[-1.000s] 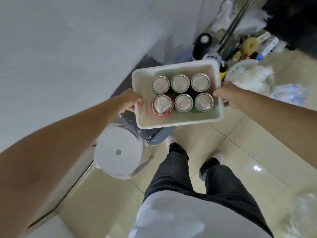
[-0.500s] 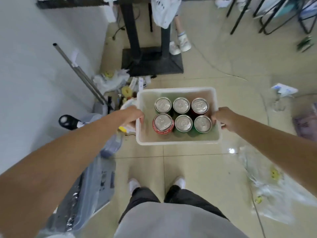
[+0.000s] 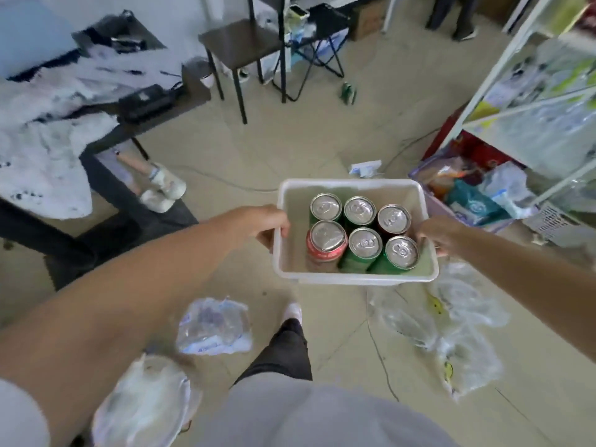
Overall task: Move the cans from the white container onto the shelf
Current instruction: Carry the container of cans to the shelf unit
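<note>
I carry the white container (image 3: 351,279) in the air in front of me, above the floor. Several upright cans stand inside in two rows: a red can (image 3: 326,241) at the front left, green cans (image 3: 366,245) beside it, and a dark can (image 3: 393,219) at the back right. My left hand (image 3: 258,224) grips the container's left rim and my right hand (image 3: 440,232) grips its right rim. The white metal shelf (image 3: 516,104) stands at the far right, packed with bagged goods.
A dark table (image 3: 106,137) with white cloth and a black device stands at left, another person's feet (image 3: 161,188) under it. Plastic bags (image 3: 451,333) lie on the tiled floor. A small dark table (image 3: 238,43) and folding stool (image 3: 319,50) stand further back. Bagged goods (image 3: 474,188) pile at the shelf's foot.
I have turned to the right with the container held in both hands. The wall and clutter have left the view; the table and the shelf have come in.
</note>
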Demonstrator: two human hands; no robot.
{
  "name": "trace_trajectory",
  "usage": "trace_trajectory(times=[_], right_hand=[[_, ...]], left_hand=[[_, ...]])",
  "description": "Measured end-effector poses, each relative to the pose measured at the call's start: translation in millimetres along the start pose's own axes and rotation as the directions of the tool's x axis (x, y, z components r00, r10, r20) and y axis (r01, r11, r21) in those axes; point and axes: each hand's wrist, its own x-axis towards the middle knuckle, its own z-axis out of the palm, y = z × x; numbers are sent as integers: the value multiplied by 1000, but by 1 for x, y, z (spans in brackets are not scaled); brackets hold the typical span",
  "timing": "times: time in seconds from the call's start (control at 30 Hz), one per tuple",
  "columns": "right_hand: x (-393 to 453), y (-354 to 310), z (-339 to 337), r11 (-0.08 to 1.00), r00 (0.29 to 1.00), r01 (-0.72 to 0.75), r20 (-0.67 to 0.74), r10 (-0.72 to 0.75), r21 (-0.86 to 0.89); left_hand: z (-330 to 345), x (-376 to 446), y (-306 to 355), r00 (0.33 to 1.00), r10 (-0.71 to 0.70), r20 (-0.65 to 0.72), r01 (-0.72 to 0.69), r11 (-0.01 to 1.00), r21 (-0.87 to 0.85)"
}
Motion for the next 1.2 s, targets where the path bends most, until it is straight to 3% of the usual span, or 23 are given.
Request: trace_trajectory(times=[0.23,0.43,0.63,0.87,1.2], right_hand=[[108,-113,-28,992,997,-59,-50,65,116],[233,-214,-47,976,995,-99,-3,102,192],[378,-336,-78,985,995,-86,55,78,152],[527,-498,-125,997,992,-40,118,32,70],[756,-700,-163,979,994,-92,67,80,183]], left_hand=[[-97,128,142,995,60,81,-72,987,143],[-174,243,254,993,31,111,-52,981,188],[-241,364,357,998,-32,45,24,985,172],[-334,490,487,1000,-7,28,4,994,105],[-480,715,701,999,12,51,-22,980,200]])
